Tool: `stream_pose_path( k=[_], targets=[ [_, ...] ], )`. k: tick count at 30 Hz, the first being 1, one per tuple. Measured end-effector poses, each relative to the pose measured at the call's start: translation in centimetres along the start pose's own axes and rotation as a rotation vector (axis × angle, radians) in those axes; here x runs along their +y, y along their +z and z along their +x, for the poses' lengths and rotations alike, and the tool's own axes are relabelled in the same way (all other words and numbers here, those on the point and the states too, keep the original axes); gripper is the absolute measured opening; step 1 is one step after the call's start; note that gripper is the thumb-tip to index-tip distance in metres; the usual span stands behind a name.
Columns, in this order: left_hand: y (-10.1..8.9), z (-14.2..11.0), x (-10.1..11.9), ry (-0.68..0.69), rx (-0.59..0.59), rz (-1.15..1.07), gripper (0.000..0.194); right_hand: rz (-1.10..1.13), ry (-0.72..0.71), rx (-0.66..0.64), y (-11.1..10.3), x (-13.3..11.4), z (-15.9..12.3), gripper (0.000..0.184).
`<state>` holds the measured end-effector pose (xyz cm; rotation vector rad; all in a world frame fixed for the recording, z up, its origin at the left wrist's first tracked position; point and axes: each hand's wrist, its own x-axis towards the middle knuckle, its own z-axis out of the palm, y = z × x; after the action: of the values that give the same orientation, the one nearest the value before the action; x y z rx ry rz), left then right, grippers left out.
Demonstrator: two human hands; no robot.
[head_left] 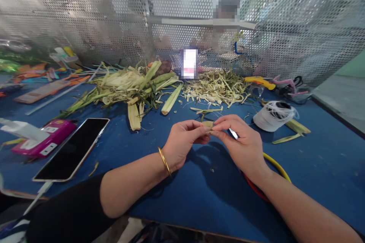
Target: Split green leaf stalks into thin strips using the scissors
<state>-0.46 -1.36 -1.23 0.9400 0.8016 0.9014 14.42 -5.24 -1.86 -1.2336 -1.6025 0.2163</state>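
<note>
A small pale yellow-green piece of plant leaf or husk (208, 124) is pinched between the fingertips of both hands, above the middle of the blue table. My left hand (186, 138), with a gold bangle at the wrist, is closed on its left side. Closed on the right side is my right hand (242, 140). Beneath the right hand's fingers shows a small shiny metal object (233, 133), mostly hidden, so its kind is unclear. Just beyond the hands lie thin plant strips (207, 109). A white thread spool (273, 115) stands to the right of my right hand.
Long green stalks (125, 83) lie heaped at back left, and shredded strips (219, 85) at back centre. A phone (74, 150) and a magenta power strip (47, 136) are at left. Under my right arm passes a yellow-and-red loop (278, 165). A perforated metal screen (114, 19) closes the back.
</note>
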Motion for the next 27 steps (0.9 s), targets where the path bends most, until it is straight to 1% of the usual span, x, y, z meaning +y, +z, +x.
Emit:
stream_pose_path(
  k=[4, 7, 10, 13, 18, 20, 22, 26, 27],
  targets=[
    [0.2, -0.1, -0.2, 0.102, 0.017, 0.067, 0.013, 0.120, 0.235, -0.024, 0.1, -0.4, 0.1, 0.008],
    [0.3, -0.2, -0.2, 0.151, 0.024, 0.127, 0.012, 0.166, 0.350, -0.033, 0.0, -0.8, 0.3, 0.009],
    [0.3, -0.4, 0.0, 0.178, 0.017, 0.178, 0.009, 0.167, 0.390, -0.029, -0.1, -1.0, 0.3, 0.010],
    [0.3, -0.4, 0.1, 0.167, 0.012, 0.207, 0.009, 0.153, 0.395, -0.031, -0.2, -1.0, 0.4, 0.010],
    [0.2, -0.1, 0.1, 0.072, -0.016, 0.144, 0.011, 0.192, 0.400, -0.055, -0.3, -0.5, 0.4, 0.013],
    [0.1, 0.0, 0.0, 0.018, -0.031, 0.101, 0.014, 0.206, 0.378, -0.076, -0.3, -0.3, 0.4, 0.013],
    [0.1, 0.1, 0.0, -0.030, -0.030, 0.061, 0.017, 0.194, 0.298, -0.077, -0.4, -0.2, 0.5, 0.009],
    [0.0, 0.2, 0.2, -0.081, -0.002, -0.001, 0.017, 0.064, 0.011, -0.059, -0.5, 0.0, 0.4, 0.002],
    [0.1, 0.1, 0.2, -0.092, -0.004, -0.009, 0.016, 0.018, -0.042, -0.056, -0.5, 0.0, 0.4, 0.002]
  ],
)
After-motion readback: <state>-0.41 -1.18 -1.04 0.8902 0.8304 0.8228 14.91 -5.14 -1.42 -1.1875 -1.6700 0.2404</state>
